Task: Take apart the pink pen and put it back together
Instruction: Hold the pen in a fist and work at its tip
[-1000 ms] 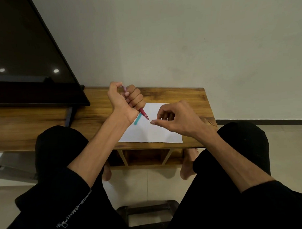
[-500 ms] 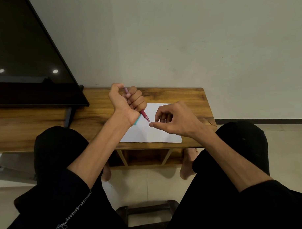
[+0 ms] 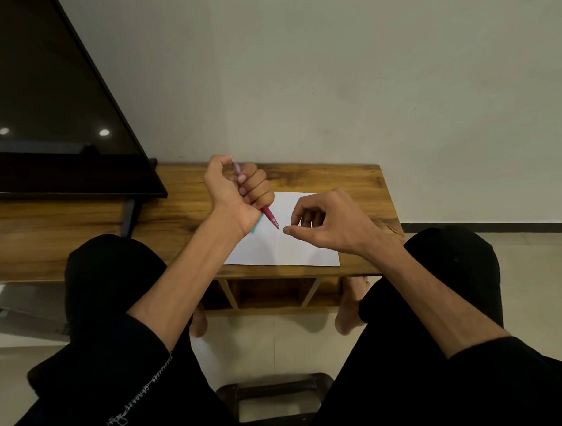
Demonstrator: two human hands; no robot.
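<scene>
A dark screen (image 3: pixel 46 103) is filling the ten o'clock part of the view, standing on a long wooden table (image 3: pixel 345 185) that is running across the middle. A person is sitting before the table, black-clad knees at seven and five o'clock. A white sheet of paper (image 3: pixel 274 251) is lying on the table near its front edge, at about the centre of the frame.

The left hand (image 3: pixel 237 189) is hovering over the paper's eleven o'clock corner, curled into a fist around the pink pen (image 3: pixel 268 216), whose tip is pointing toward five o'clock. The right hand (image 3: pixel 324 221) is sitting at three o'clock from the pen tip, thumb and forefinger pinched nearly together just beside it; whether they are gripping a small part is too fine to tell. A teal piece (image 3: pixel 256 227) is peeking out below the left wrist, lying on the paper.
</scene>
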